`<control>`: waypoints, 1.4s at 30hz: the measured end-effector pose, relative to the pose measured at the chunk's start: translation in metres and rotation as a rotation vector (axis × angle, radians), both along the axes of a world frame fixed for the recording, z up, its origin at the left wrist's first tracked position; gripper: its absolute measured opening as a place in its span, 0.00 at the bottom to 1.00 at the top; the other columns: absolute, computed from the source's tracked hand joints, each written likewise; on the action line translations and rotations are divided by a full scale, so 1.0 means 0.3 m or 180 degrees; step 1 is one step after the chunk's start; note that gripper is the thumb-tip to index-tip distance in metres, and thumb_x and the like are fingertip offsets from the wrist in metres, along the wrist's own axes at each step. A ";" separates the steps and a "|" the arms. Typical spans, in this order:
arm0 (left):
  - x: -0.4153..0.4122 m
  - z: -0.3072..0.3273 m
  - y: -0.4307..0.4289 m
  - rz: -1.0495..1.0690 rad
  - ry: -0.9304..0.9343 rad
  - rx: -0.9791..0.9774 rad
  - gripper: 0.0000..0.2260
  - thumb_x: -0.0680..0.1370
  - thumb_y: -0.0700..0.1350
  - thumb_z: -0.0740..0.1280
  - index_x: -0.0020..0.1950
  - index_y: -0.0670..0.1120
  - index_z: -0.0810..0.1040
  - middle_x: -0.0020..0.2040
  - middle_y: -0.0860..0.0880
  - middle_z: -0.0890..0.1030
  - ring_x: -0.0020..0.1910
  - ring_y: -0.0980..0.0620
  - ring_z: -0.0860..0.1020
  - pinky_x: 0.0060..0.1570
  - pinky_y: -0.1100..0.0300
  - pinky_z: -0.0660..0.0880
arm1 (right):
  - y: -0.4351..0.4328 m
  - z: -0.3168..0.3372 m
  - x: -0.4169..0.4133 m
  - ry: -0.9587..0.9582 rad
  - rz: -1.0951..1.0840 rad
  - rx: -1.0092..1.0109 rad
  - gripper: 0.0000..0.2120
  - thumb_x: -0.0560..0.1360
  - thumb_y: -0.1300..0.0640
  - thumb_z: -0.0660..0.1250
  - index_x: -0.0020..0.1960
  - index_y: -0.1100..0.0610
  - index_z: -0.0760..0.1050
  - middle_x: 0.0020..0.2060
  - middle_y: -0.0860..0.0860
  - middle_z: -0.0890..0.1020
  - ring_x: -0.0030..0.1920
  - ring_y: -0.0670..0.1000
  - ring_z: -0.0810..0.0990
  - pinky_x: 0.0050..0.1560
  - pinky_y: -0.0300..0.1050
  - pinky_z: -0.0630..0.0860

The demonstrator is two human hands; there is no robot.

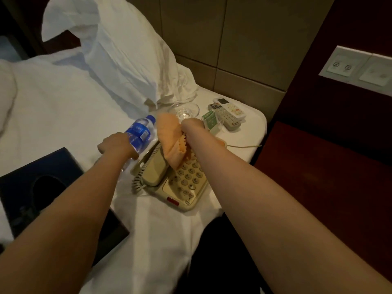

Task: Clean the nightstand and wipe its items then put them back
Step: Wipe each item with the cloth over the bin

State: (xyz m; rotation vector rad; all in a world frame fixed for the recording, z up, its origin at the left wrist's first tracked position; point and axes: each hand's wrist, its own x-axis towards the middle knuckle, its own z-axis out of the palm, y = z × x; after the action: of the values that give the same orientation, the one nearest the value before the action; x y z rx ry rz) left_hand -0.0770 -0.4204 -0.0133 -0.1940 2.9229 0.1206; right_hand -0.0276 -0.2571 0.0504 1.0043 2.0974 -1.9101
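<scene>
head view: one bottle (pixel 139 132), one cloth (pixel 169 137), one phone (pixel 177 181), two remotes (pixel 233 110) and one glass dish (pixel 184 110) are counted. both arms are stretched forward. the clear, blue-labelled bottle is gripped tilted by the left hand (pixel 115 145) beside the phone; the orange cloth is clutched in the right hand (pixel 192 126) above the phone.

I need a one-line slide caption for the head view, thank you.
Left hand holds a water bottle while right hand grips an orange cloth above the telephone.
</scene>
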 end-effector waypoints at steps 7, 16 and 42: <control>0.042 0.074 -0.006 0.0123 -0.0066 0.0794 0.29 0.68 0.54 0.73 0.61 0.38 0.71 0.47 0.43 0.73 0.53 0.44 0.76 0.49 0.56 0.71 | 0.022 -0.014 0.028 0.0074 -0.0404 -0.0436 0.22 0.78 0.54 0.61 0.70 0.62 0.66 0.63 0.59 0.75 0.50 0.53 0.78 0.47 0.43 0.75; 0.157 0.314 0.145 0.0005 -0.0775 0.2828 0.30 0.68 0.52 0.73 0.64 0.39 0.69 0.56 0.40 0.78 0.55 0.41 0.77 0.58 0.48 0.74 | 0.149 0.095 0.185 0.0772 -0.1522 -0.0446 0.18 0.76 0.55 0.64 0.62 0.62 0.73 0.55 0.54 0.79 0.56 0.56 0.78 0.54 0.45 0.75; 1.076 -0.221 0.715 -0.0924 -0.3532 0.3789 0.09 0.73 0.37 0.67 0.53 0.44 0.76 0.42 0.46 0.81 0.40 0.51 0.80 0.45 0.58 0.77 | 0.484 -0.365 1.116 0.1172 -0.1432 0.1347 0.22 0.81 0.47 0.53 0.74 0.49 0.61 0.68 0.48 0.71 0.66 0.47 0.69 0.64 0.40 0.67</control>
State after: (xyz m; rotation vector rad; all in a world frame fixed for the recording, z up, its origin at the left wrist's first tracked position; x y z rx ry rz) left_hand 0.2457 -0.2058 -0.0796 0.2752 1.4063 1.1746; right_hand 0.3072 -0.1120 -0.0591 1.3981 2.7650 -2.0078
